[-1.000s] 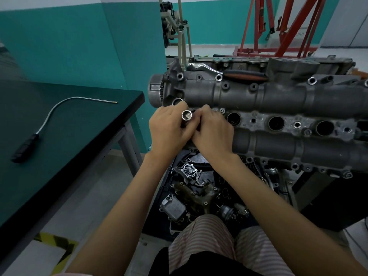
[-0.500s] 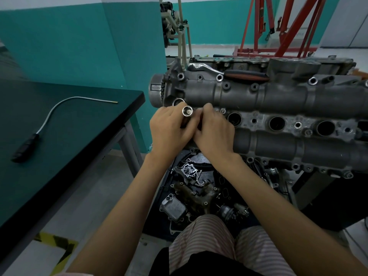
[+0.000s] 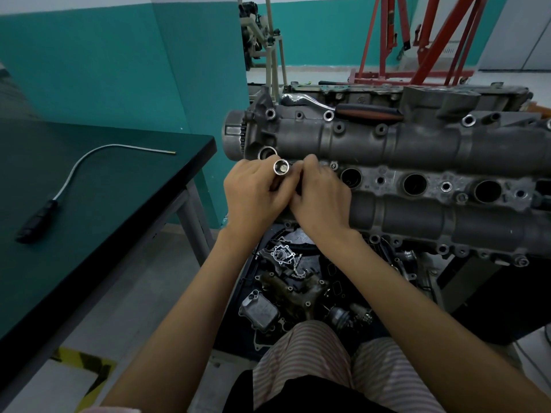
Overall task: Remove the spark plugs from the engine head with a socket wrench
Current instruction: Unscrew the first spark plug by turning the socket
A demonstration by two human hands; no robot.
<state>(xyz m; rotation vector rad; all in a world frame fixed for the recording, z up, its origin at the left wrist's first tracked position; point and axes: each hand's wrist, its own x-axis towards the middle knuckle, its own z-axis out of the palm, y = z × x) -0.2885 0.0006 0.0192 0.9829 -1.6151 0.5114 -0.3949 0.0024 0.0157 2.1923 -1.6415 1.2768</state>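
Note:
The grey engine head (image 3: pixel 417 144) lies across the right of the view, with a row of round plug wells (image 3: pixel 414 183) open on its top face. At its left end both my hands meet over the leftmost well. My left hand (image 3: pixel 253 195) grips a shiny socket (image 3: pixel 281 167), whose open end faces up toward me. My right hand (image 3: pixel 320 198) pinches the same socket from the right with curled fingers. The socket's lower part is hidden by my fingers. A ratchet wrench with a dark red handle (image 3: pixel 369 111) rests on the far side of the head.
A dark green table (image 3: pixel 104 210) stands at left, carrying a flexible pick-up tool with a black handle (image 3: pixel 35 222). Loose engine parts (image 3: pixel 286 281) fill a tray below the head. A red hoist frame (image 3: pixel 417 40) stands behind. My striped-trousered knees are at the bottom.
The socket and both hands have crept slightly upward, away from me, and the socket's open end has tipped a little. Everything else is unchanged.

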